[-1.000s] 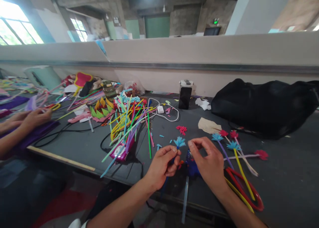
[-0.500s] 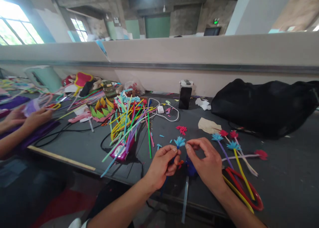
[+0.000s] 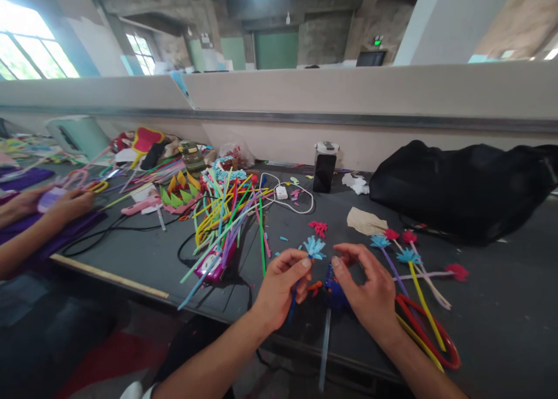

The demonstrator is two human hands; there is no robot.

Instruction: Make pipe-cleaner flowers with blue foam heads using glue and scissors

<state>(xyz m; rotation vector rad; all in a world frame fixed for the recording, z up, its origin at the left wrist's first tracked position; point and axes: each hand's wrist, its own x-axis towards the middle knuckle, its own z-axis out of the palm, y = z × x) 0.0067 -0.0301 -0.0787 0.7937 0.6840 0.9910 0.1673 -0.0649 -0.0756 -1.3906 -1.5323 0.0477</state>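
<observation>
My left hand (image 3: 282, 288) pinches a blue stem topped with a light-blue paper flower (image 3: 314, 248), held upright over the near edge of the dark table (image 3: 143, 253). Just to the flower's right, my right hand (image 3: 365, 288) has its thumb and forefinger curled close together, and I cannot see whether anything is between them. A dark blue glue gun (image 3: 333, 291) lies between my hands. Several finished flower sticks (image 3: 410, 265) lie to the right of my right hand.
A pile of coloured straws (image 3: 226, 213) covers a pink device at centre left. A black bag (image 3: 462, 184), a phone (image 3: 323, 172), a white charger cable (image 3: 285, 195) and red paper scraps (image 3: 319, 227) lie farther back. Another person's hands (image 3: 52, 204) work at the far left.
My right fingers had closed in on the flower half a second ago and now sit slightly apart from it. My left hand has lifted a little. The other person's hands shifted slightly.
</observation>
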